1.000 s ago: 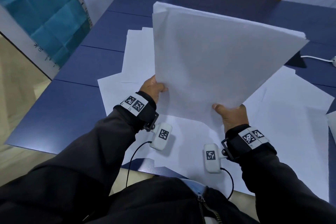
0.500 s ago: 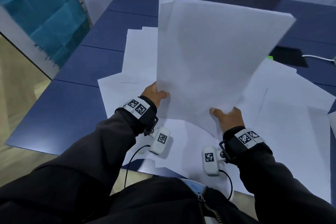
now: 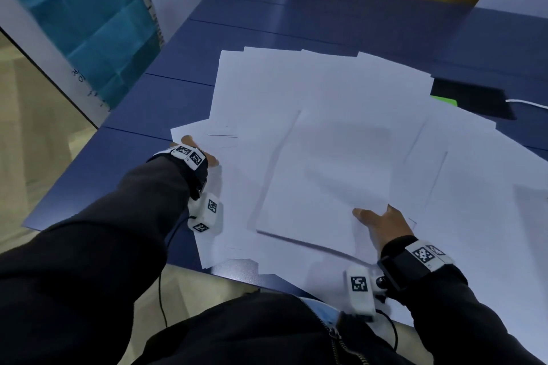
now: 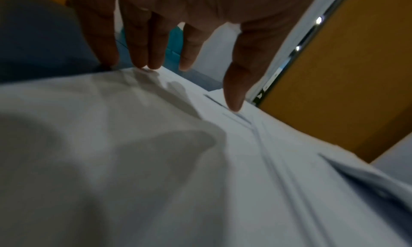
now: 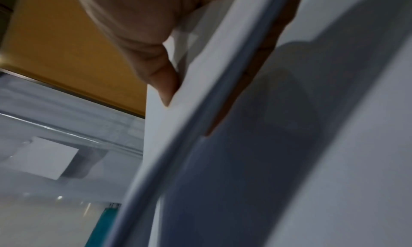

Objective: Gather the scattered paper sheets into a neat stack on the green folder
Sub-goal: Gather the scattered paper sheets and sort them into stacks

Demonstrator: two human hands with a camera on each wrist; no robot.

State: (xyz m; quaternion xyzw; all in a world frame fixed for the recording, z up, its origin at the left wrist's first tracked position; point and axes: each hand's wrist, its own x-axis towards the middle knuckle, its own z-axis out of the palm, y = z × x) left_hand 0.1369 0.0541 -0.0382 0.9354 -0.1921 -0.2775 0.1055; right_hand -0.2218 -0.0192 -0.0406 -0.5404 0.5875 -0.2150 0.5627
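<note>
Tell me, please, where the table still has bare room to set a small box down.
Bare blue table lies beyond the far edge of the scattered sheets, and on the near-left corner beside the left hand. The middle and right are crowded: loose paper, the stack gripped by the right hand, the green folder mostly buried beside a black object.

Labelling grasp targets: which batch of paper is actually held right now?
The squared stack in the middle: the right hand pinches its near corner, near edge lifted. The loose sheets by the left hand lie flat, only touched by fingertips.
</note>
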